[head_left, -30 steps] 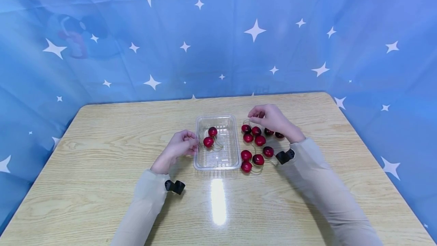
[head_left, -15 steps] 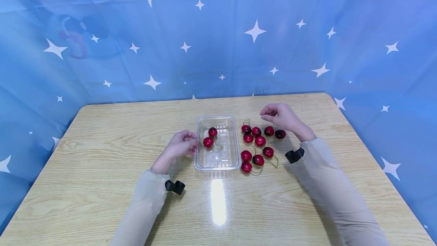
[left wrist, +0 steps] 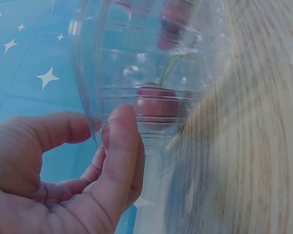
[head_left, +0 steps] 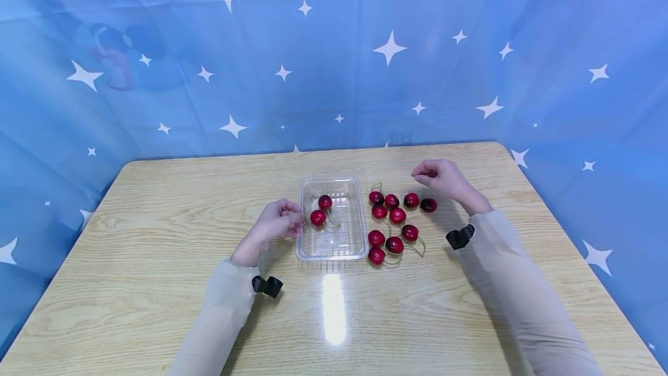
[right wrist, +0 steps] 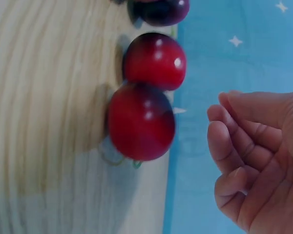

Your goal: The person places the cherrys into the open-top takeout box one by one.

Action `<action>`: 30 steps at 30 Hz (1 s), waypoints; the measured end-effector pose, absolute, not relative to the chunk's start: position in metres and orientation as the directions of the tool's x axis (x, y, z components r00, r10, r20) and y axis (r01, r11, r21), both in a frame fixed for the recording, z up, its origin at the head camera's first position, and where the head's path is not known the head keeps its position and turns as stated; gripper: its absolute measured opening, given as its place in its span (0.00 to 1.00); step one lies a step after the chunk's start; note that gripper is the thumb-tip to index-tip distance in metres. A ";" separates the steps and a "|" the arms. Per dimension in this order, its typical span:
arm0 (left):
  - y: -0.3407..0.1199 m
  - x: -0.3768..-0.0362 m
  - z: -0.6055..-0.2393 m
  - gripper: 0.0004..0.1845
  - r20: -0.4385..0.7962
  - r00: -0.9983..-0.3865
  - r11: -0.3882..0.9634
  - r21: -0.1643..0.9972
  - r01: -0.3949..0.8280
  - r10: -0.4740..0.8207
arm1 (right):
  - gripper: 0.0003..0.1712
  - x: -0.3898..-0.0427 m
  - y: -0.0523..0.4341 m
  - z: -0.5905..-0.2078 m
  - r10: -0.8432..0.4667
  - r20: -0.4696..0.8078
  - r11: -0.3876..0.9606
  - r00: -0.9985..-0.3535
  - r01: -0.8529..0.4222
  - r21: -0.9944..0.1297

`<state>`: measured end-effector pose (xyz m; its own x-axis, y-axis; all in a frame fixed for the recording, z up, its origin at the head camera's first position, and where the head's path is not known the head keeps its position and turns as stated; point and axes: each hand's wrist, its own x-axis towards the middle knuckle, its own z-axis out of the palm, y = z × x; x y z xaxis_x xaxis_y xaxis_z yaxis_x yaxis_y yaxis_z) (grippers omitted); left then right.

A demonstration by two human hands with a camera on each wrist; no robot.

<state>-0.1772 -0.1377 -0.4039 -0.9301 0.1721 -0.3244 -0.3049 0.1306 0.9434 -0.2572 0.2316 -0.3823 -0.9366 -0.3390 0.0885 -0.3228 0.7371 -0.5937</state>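
Cherries (head_left: 398, 216), red with dark patches: ten loose on wooden table (head_left: 156, 295), from 7 to 9 o'clock of my right hand (head_left: 445, 180), nearest pair (head_left: 411, 201) just beside it; that hand's fingers loosely curled, holding nothing; two further cherries (head_left: 318, 217) inside clear plastic tray (head_left: 339, 246), at 2 and 3 o'clock from my left hand (head_left: 275, 223), thumb and fingers pinching the tray's 9 o'clock wall
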 end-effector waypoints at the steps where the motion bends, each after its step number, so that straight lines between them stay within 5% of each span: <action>1: -0.137 -0.177 -0.404 0.07 -0.325 -0.930 0.132 0.943 -0.305 0.171 | 0.08 -0.258 0.233 -0.383 -0.334 0.088 0.739 -0.939 -0.318 -0.594; 30: -0.139 -0.177 -0.405 0.06 -0.322 -0.931 0.137 0.944 -0.301 0.171 | 0.10 -0.266 0.257 -0.406 -0.317 -0.143 0.778 -0.938 -0.171 -0.605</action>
